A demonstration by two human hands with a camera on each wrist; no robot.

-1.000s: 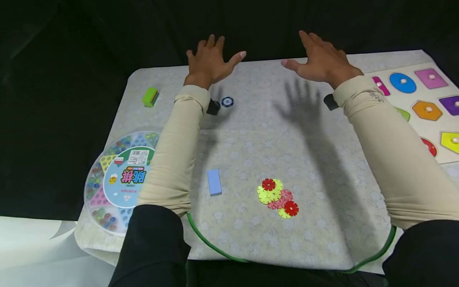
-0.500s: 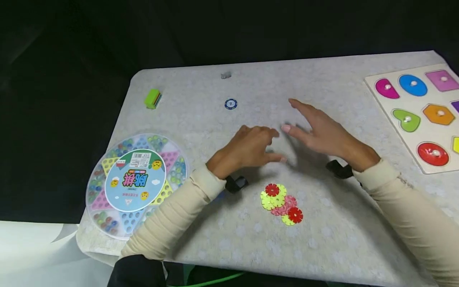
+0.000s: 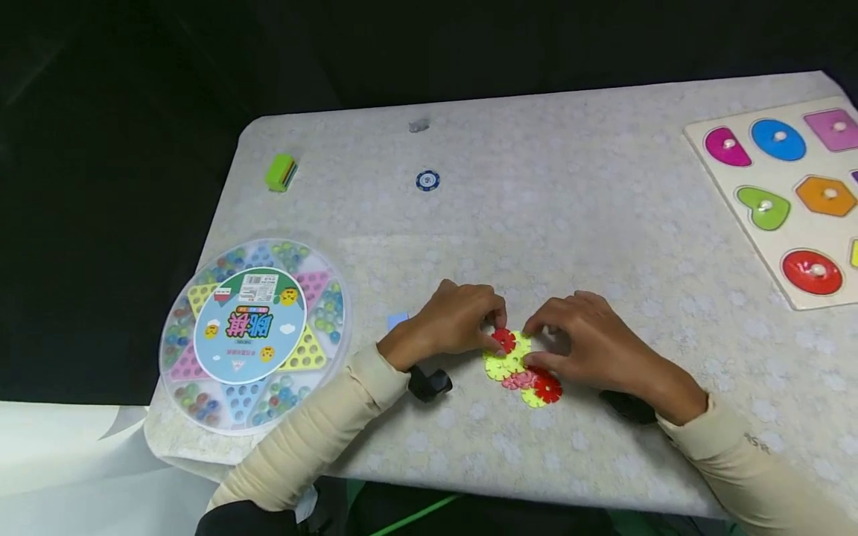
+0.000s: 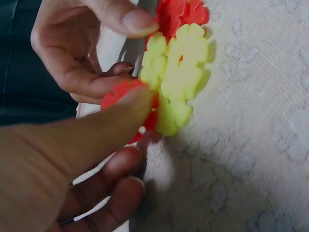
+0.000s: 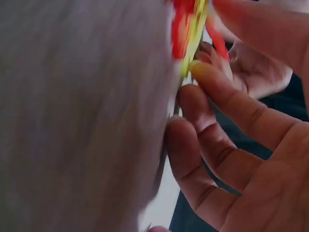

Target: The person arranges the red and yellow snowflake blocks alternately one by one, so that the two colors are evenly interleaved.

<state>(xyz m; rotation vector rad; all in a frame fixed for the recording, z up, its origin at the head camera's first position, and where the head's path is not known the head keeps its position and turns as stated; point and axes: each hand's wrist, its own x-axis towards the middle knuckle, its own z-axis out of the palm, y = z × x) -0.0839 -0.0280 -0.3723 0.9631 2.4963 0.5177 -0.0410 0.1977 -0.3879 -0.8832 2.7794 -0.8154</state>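
My left hand [image 3: 452, 321] pinches a red flower-shaped plastic disc [image 4: 115, 92] between thumb and fingers; the thumb covers part of it. My right hand [image 3: 593, 344] has its thumb and index finger at opposite edges of a yellow flower-shaped disc [image 4: 183, 72], close beside the left hand. In the right wrist view its index fingertip [image 5: 200, 72] meets the yellow edge, and the other fingers are bent. Pink discs [image 3: 518, 381] and another red disc [image 3: 548, 388] lie overlapping on the patterned tablecloth, just under the hands.
On the left lies a round Chinese checkers box [image 3: 251, 327] with marbles. A blue block [image 3: 397, 320] is partly behind the left wrist. Farther back are a poker chip [image 3: 427, 181], a green block [image 3: 281, 173] and a small grey object [image 3: 418, 126]. A knobbed shape puzzle [image 3: 731, 201] lies right.
Both hands have come back from the far table edge, down to the pile of flower discs. The left hand has taken hold of a red disc, and the right hand has reached a yellow one.
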